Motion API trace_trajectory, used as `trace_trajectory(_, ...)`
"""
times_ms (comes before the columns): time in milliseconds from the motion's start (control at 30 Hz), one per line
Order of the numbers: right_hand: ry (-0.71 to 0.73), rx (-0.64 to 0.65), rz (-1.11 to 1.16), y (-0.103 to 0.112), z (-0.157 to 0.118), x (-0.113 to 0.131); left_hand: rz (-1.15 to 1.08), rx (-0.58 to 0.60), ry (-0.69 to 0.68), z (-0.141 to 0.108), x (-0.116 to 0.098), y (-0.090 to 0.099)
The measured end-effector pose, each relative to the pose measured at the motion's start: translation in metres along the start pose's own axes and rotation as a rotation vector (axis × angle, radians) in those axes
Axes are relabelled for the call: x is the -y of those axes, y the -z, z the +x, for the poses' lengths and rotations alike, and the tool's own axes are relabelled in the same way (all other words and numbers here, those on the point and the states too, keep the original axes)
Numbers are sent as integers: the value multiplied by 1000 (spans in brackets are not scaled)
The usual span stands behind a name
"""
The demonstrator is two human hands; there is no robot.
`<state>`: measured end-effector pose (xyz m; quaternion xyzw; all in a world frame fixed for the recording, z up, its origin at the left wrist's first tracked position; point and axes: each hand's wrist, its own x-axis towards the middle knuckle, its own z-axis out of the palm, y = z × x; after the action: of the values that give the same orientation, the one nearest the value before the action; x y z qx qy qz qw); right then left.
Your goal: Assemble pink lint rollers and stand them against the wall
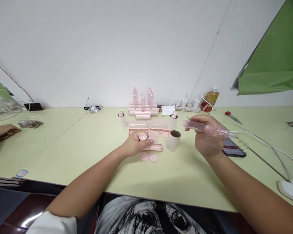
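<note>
My left hand [133,144] is closed around a small pink round cap [143,136], its hollow side facing me. To the right, above the table, my right hand [208,139] grips a clear pinkish tube [196,125] lying nearly level across the fingers. Below the left hand are two pink discs [153,157] and an opened pink half-shell case [157,147], partly covered by that hand. Between my hands stands an open white cylinder [173,143]. More pink trays [158,130] lie just behind the left hand.
Clear tubes with ring tops [143,103] stand by stacked pink cylinders [143,112]. A phone [234,149], cables, a red-handled screwdriver [233,117], a bottle [211,98] and a power strip [187,108] are at right. Another person's hand [6,132] rests at far left.
</note>
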<state>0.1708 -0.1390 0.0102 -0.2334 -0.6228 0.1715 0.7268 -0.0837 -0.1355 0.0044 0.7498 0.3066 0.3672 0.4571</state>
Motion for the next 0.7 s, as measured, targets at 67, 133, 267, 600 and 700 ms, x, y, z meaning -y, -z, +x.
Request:
trace_trajectory(67, -5, -8, -90, 1, 0, -4, 17, 0, -3, -1, 2, -1)
trace_trajectory(133, -36, 42, -207, -2, -4, -5, 21, -8, -2, -2, 3, -2)
trace_trajectory(267, -182, 139, -377, -8, -11, -4, 51, 0, 18, -3, 5, -5)
trace_trajectory(600, -514, 234, -477, -19, -18, -14, 124, 33, 15, -3, 4, -9)
trace_trajectory(700, -557, 240, -463, -21, -21, -18, 129, 38, 9, -3, 5, -8)
